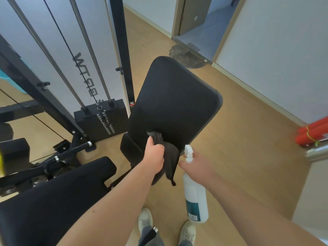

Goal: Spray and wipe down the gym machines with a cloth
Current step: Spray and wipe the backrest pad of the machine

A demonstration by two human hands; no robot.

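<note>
Fisted on cloth (166,153), your left hand (154,157) wipes pad (175,103); right hand (197,166) clasps bottle (195,196). Next: sweep upward.

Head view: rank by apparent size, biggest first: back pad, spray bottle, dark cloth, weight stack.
1. back pad, clearly largest.
2. weight stack.
3. spray bottle, close to the weight stack in apparent area; it sits nearer the camera, so that order is unsure.
4. dark cloth, smallest, partly hidden by the left hand.

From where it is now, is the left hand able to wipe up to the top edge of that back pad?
Probably yes: the left hand already presses the cloth on the back pad, and nothing lies above it.
</note>
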